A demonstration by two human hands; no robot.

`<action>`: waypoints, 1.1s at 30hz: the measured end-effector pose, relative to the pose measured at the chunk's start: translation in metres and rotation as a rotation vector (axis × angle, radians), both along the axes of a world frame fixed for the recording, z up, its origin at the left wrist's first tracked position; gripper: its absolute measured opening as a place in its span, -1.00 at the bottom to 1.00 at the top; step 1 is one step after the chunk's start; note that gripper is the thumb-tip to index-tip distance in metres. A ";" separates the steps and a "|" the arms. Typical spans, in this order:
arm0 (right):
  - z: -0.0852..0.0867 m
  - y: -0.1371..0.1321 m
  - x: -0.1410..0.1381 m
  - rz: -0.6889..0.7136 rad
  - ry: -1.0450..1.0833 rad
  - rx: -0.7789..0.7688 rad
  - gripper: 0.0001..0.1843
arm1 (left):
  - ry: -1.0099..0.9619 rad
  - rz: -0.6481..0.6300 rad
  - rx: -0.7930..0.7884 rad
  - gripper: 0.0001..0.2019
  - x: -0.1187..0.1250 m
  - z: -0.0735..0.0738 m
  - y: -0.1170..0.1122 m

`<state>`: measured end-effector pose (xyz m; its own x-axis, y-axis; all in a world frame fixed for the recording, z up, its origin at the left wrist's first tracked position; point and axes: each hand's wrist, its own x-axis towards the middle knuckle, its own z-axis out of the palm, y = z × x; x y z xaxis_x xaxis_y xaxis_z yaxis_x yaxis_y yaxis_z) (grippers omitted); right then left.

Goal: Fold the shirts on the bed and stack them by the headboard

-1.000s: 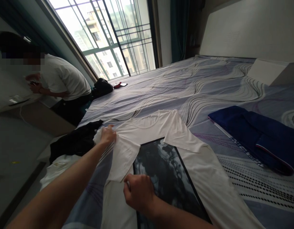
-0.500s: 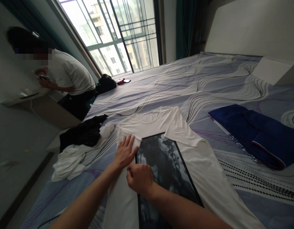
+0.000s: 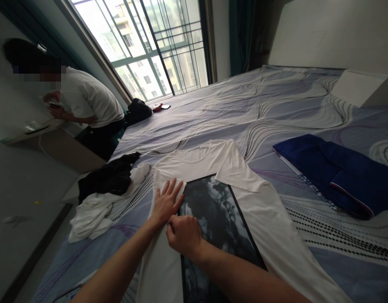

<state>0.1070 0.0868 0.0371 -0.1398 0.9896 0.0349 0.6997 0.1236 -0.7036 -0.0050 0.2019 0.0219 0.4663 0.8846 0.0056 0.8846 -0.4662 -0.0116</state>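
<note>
My left hand lies flat, fingers spread, pressing on the near-left sleeve of the white shirt and holding nothing. My right hand is curled into a loose fist just beside it, over the left edge of the shirt's dark print; I cannot tell whether my fingers pinch any cloth. The shirt is spread out on the patterned bed right in front of me, collar pointing away, its right sleeve lapping over a corner of the print. To my left lie a black garment and a crumpled white cloth, touching each other; to my right, apart from the shirt, rests a folded blue garment. Beyond, at the left, a person in a white top bends forward
</note>
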 end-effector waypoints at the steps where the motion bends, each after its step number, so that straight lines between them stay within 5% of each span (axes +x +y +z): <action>1: -0.001 0.000 -0.001 -0.003 0.006 -0.002 -0.75 | -0.008 0.000 0.007 -0.41 -0.001 0.000 0.000; 7: 0.009 0.013 0.018 0.024 0.074 -0.028 -0.76 | -0.063 0.031 0.041 -0.39 0.000 -0.002 -0.002; 13: 0.043 0.095 0.150 0.092 -0.185 0.193 -0.64 | -0.125 0.032 0.055 -0.38 0.004 0.001 -0.006; 18: 0.033 0.145 0.224 0.414 -0.405 0.063 -0.71 | -0.147 0.033 0.058 -0.41 0.003 0.002 -0.006; 25: -0.002 0.163 0.230 0.403 -0.286 0.146 -0.91 | -0.167 0.011 0.055 -0.45 0.001 0.000 -0.005; 33: -0.009 0.164 0.219 0.235 -0.334 0.182 -0.93 | -0.199 0.020 0.056 -0.46 0.000 -0.001 -0.007</action>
